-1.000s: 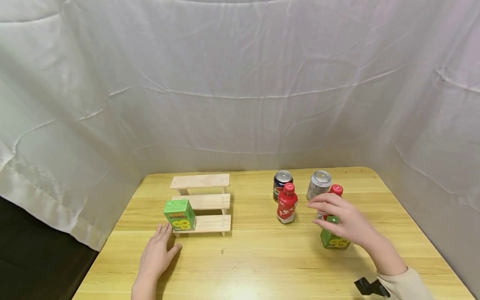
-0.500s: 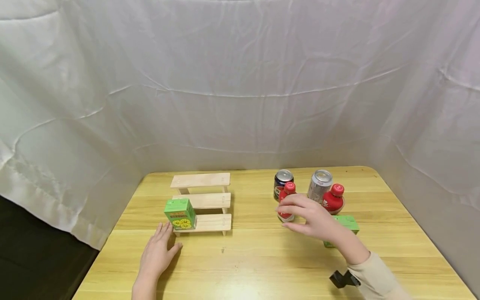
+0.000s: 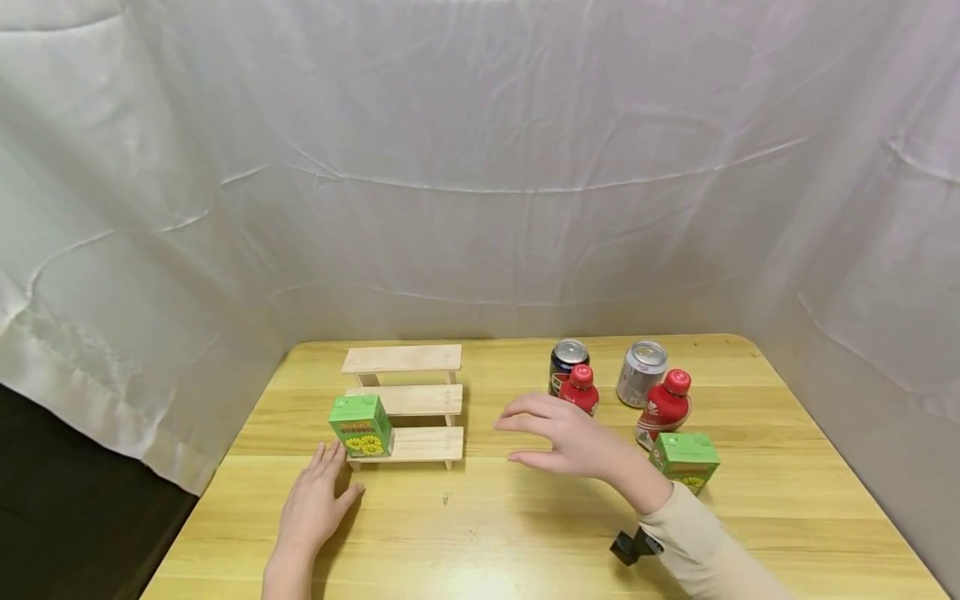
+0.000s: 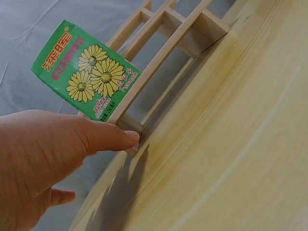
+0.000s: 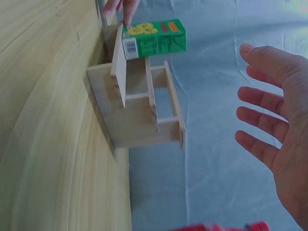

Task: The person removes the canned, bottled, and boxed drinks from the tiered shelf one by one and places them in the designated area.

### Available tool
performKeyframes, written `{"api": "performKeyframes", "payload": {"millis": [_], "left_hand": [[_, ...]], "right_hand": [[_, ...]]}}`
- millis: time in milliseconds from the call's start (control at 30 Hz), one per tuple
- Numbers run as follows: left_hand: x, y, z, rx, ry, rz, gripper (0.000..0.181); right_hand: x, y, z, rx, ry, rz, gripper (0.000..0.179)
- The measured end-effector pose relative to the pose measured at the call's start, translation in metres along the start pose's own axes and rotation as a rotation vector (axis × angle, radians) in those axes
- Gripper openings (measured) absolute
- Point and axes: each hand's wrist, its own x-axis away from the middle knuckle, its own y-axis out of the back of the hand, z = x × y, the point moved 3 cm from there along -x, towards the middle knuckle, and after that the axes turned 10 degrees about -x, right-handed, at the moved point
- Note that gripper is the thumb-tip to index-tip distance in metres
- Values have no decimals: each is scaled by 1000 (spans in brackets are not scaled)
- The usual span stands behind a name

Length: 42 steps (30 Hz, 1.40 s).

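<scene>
A green drink carton (image 3: 362,427) with yellow flowers stands upright at the left end of the lowest step of a three-tier wooden rack (image 3: 431,446). My left hand (image 3: 313,504) lies beside the rack's front left corner, fingertips close to the carton; whether they touch the rack is hard to tell. In the left wrist view the thumb is extended near the rack's leg. My right hand (image 3: 573,437) hovers over the table with fingers relaxed and nothing between them. It partly hides a red bottle (image 3: 581,388). The right wrist view shows its fingers (image 5: 260,98) spread apart.
Behind the right hand stand a dark can (image 3: 567,360) and a silver can (image 3: 641,372). Another red bottle (image 3: 666,407) and a second green carton (image 3: 685,458) are to its right. A pale curtain (image 3: 480,208) hangs along the table's back and sides.
My right hand has moved left, from in front of the right-hand carton and bottle, past the other red bottle. The right-hand carton sits slightly turned. My left hand has stayed put.
</scene>
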Motion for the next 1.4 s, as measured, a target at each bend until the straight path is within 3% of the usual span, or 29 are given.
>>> {"api": "performKeyframes", "payload": {"millis": [733, 1400], "left_hand": [[0, 1, 0, -12, -10, -18, 74], [-1, 0, 0, -3, -2, -11, 73]], "right_hand": [[-65, -55, -7, 52, -10, 92, 41], [-99, -101, -13, 79, -177, 181, 46]]}}
